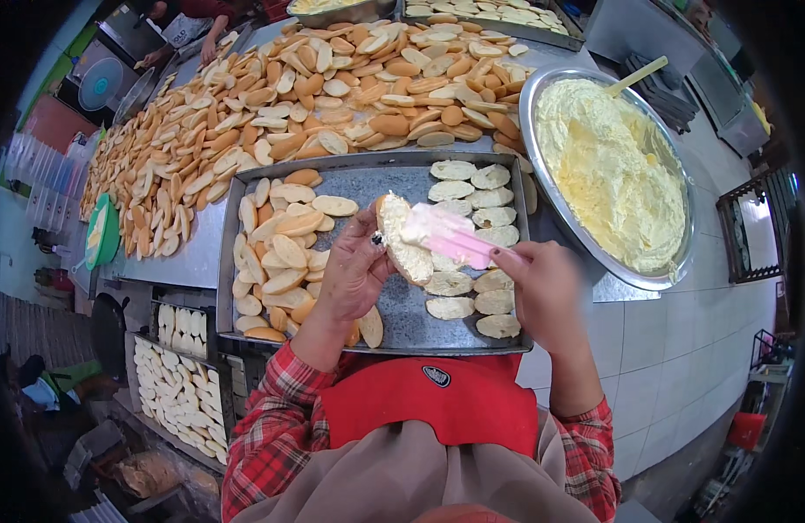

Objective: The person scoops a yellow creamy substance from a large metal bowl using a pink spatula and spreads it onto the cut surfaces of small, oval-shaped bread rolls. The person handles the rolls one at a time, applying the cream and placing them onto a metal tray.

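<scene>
My left hand [360, 261] holds a slice of bread [402, 238] with pale cream on its cut face. In my right hand [550, 284] is a pink spatula [458, 236]; its cream-covered blade touches or lies just over the slice. Both hands are above a metal baking tray [389, 340]. Plain bread slices [288, 252] lie piled in its left part. Cream-coated slices [451, 284] lie in rows in its right part, partly hidden by the spatula and my right hand. A large steel bowl of cream [612, 176] stands to the right, a pale-handled utensil [638, 75] in it.
A large heap of bread slices [337, 88] covers much of the table behind the tray. A green basin [105, 229] stands at the left table edge. Filled trays [180, 392] are stacked lower left. Another person's hands [208, 51] are at the far left of the heap.
</scene>
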### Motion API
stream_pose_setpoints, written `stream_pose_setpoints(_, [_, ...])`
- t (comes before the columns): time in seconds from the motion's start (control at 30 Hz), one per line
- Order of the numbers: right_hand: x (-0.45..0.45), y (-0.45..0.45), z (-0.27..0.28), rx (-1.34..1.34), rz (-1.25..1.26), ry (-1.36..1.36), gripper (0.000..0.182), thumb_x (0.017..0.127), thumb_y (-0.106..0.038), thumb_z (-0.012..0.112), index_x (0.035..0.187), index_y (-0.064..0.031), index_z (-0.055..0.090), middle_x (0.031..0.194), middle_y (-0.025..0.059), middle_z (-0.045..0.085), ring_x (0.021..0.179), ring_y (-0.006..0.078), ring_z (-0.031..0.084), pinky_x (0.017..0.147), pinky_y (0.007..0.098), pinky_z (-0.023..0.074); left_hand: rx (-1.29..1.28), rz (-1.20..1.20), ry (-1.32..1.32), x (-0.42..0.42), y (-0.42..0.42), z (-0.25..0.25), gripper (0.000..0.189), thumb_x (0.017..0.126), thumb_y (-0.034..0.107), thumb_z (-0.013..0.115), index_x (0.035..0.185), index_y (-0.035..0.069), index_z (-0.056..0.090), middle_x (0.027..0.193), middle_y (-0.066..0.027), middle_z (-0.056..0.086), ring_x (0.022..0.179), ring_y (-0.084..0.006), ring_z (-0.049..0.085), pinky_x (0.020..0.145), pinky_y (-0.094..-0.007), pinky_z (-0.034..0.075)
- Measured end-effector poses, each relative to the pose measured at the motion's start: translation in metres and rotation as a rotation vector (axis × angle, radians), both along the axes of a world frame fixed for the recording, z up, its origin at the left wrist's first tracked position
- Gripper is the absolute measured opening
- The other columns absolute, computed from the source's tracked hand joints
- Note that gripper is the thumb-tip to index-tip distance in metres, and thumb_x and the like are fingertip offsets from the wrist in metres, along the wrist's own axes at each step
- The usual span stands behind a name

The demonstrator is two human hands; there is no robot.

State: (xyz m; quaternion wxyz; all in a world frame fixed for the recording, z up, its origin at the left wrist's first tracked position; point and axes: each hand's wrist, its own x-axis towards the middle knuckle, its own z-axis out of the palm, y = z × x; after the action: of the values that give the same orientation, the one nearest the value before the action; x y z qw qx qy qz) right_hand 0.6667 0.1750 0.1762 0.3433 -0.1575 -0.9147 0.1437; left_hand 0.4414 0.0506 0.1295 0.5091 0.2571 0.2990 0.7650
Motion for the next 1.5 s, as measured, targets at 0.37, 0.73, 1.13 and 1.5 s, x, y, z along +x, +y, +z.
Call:
stream_pose_setpoints(0.37, [-0.004, 0.004, -0.003, 0.02, -0.068, 0.082, 0.04, 0.064, 0.009, 0.057, 0.099, -0.0079, 0.066, 0.083, 0.0106, 0.06, 0.071, 0.0267, 0.057, 0.06, 0.034, 0.046, -0.126, -0.211, -0.147, -0.005, -0.005, -0.004, 0.062, 0.083, 0.027, 0.062, 0.131, -0.002, 0.036, 0.121, -0.0163, 0.054, 0.105, -0.0278, 0.058, 0.089, -0.0369, 0.05])
stream_pose_setpoints(0.73, [0.016, 0.0, -0.006, -0.276, 0.118, -0.079, 0.035, 0.067, 0.009, 0.057, 0.097, -0.0078, 0.066, 0.082, 0.0101, 0.059, 0.075, 0.0264, 0.058, 0.063, 0.0336, 0.0466, -0.045, 0.095, 0.025, -0.02, -0.003, 0.005, 0.055, 0.083, -0.002, 0.05, 0.135, 0.01, 0.037, 0.129, -0.0081, 0.047, 0.113, -0.0216, 0.054, 0.089, -0.0368, 0.052])
stream_pose_setpoints(1.13, [0.015, 0.004, -0.015, -0.6, 0.124, 0.137, 0.038, 0.072, 0.011, 0.052, 0.102, -0.0078, 0.066, 0.084, 0.01, 0.06, 0.078, 0.0262, 0.058, 0.066, 0.0303, 0.0458, -0.031, -0.164, 0.052, -0.021, -0.005, 0.002, 0.065, 0.075, 0.008, 0.058, 0.136, 0.01, 0.037, 0.124, -0.0147, 0.05, 0.116, -0.0284, 0.05, 0.098, -0.0415, 0.043])
stream_pose_setpoints(1.5, [0.013, -0.005, -0.005, 0.215, -0.098, 0.004, 0.042, 0.064, 0.0, 0.06, 0.104, -0.0131, 0.065, 0.088, 0.0066, 0.058, 0.072, 0.0221, 0.054, 0.058, 0.0339, 0.0399, -0.081, -0.078, 0.07, -0.008, -0.001, 0.005, 0.056, 0.081, 0.005, 0.055, 0.134, 0.007, 0.037, 0.125, -0.0082, 0.049, 0.112, -0.0203, 0.054, 0.084, -0.0356, 0.055])
